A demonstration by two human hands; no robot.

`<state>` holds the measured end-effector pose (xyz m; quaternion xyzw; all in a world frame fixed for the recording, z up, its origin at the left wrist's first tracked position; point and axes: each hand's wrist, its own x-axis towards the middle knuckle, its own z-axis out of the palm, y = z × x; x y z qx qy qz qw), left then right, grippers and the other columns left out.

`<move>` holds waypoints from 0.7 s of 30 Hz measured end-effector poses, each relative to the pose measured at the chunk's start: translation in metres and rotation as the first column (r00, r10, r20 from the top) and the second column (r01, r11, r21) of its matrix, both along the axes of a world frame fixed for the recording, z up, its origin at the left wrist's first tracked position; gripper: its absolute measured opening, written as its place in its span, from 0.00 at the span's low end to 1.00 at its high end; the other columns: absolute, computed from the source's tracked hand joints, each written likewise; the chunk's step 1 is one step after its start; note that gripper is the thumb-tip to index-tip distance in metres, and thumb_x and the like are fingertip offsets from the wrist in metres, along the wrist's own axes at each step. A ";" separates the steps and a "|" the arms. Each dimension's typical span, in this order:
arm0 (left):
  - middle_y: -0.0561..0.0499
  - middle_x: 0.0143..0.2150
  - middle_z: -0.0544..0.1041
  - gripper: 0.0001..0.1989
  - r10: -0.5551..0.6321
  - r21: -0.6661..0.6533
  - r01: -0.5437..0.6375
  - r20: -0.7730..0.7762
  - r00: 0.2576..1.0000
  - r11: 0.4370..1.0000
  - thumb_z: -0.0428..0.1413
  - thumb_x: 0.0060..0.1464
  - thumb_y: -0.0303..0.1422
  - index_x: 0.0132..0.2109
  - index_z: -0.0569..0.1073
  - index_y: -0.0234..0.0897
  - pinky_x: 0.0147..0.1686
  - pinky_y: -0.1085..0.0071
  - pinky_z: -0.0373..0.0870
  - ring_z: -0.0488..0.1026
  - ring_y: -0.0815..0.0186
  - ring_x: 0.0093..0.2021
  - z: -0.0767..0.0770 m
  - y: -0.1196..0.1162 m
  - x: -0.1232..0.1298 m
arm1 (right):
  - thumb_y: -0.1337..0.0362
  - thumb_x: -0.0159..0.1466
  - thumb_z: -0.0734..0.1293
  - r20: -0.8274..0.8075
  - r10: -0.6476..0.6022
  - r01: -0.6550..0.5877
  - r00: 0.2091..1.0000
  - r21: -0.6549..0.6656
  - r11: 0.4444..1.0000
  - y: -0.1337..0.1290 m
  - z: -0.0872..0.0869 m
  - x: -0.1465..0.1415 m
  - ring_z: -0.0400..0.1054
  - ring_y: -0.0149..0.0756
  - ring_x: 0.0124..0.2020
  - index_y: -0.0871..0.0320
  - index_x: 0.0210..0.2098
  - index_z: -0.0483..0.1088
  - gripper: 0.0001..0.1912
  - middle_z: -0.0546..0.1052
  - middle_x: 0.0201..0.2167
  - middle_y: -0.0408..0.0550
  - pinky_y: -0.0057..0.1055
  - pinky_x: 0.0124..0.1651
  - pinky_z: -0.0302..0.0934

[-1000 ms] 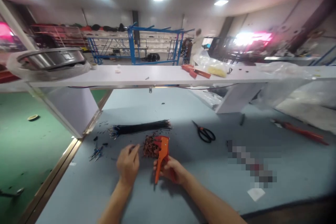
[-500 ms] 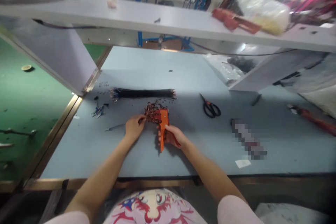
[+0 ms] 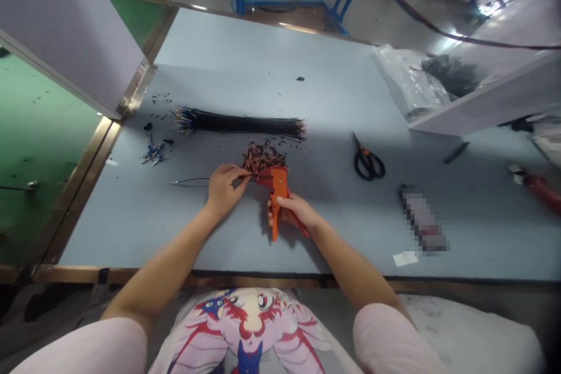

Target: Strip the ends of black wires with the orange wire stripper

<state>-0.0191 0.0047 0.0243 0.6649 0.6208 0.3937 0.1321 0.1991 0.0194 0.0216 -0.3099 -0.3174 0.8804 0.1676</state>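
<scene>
My left hand (image 3: 225, 187) pinches a thin dark wire (image 3: 191, 180); its tail lies out to the left, ending in a small terminal. The wire's other end is at the jaws of orange wire strippers (image 3: 279, 187); whether it sits between them I cannot tell. Wrapped round the strippers' handles is my right hand (image 3: 294, 212). Just behind the jaws lies a heap of dark and coppery scraps (image 3: 263, 156). Farther back a long bundle of black wires (image 3: 245, 123) rests across the table, with blue terminals at its left end.
Black-handled scissors (image 3: 368, 163) lie to the right, beyond them a blurred-out flat object (image 3: 423, 219) and a white paper slip (image 3: 405, 259). Loose blue terminals (image 3: 153, 153) are at the left. A plastic bag (image 3: 412, 82) and shelf panels stand at the back right and left.
The view has tilted down, so the shelf top has left the picture. My left hand has brought the wire to the strippers' jaws; the right hand keeps its hold.
</scene>
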 end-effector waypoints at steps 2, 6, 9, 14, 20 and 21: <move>0.51 0.33 0.76 0.06 -0.021 0.019 0.021 0.015 1.000 1.000 0.55 0.55 0.33 0.35 0.76 0.39 0.41 0.68 0.65 0.71 0.65 0.37 0.000 0.000 0.001 | 0.54 0.56 0.71 0.010 0.018 -0.019 1.000 0.043 0.999 -0.002 0.001 0.001 0.73 0.38 0.26 0.64 0.37 0.68 0.19 0.76 0.27 0.50 0.35 0.31 0.68; 0.51 0.33 0.76 0.06 -0.069 0.024 0.068 0.050 0.996 0.997 0.54 0.56 0.32 0.35 0.75 0.39 0.41 0.68 0.65 0.71 0.65 0.37 0.001 -0.001 0.002 | 0.54 0.56 0.71 0.018 -0.010 0.009 1.000 0.053 0.999 -0.004 0.001 0.001 0.73 0.37 0.27 0.64 0.37 0.68 0.20 0.75 0.27 0.50 0.35 0.32 0.68; 0.50 0.33 0.76 0.06 -0.109 0.020 0.108 0.084 0.990 0.994 0.53 0.56 0.32 0.36 0.74 0.37 0.41 0.68 0.65 0.70 0.65 0.38 0.002 -0.003 0.004 | 0.53 0.56 0.71 0.016 0.002 -0.003 1.000 0.058 0.998 -0.004 0.002 0.000 0.73 0.37 0.27 0.64 0.37 0.69 0.19 0.75 0.27 0.49 0.36 0.32 0.68; 0.51 0.31 0.73 0.05 -0.165 0.050 0.159 0.153 0.974 0.986 0.52 0.57 0.30 0.36 0.73 0.36 0.35 0.72 0.64 0.68 0.69 0.32 0.002 -0.006 0.008 | 0.55 0.56 0.72 0.040 0.006 -0.010 0.999 0.114 0.993 -0.007 0.004 0.000 0.73 0.38 0.25 0.64 0.35 0.69 0.18 0.75 0.25 0.49 0.34 0.30 0.68; 0.53 0.29 0.71 0.04 -0.163 0.065 0.153 0.197 0.967 0.986 0.54 0.56 0.30 0.36 0.73 0.36 0.32 0.73 0.62 0.65 0.71 0.29 0.002 -0.008 0.009 | 0.54 0.56 0.71 0.042 -0.042 0.038 0.998 0.085 0.996 -0.009 0.005 -0.001 0.70 0.35 0.21 0.63 0.30 0.67 0.17 0.73 0.21 0.46 0.35 0.26 0.68; 0.53 0.29 0.71 0.04 -0.160 0.065 0.149 0.205 0.966 0.987 0.54 0.56 0.30 0.36 0.73 0.36 0.31 0.73 0.61 0.65 0.71 0.29 0.002 -0.008 0.009 | 0.55 0.56 0.71 0.043 -0.040 0.037 0.998 0.084 0.996 -0.009 0.006 -0.001 0.70 0.35 0.21 0.63 0.30 0.67 0.17 0.73 0.21 0.46 0.34 0.26 0.68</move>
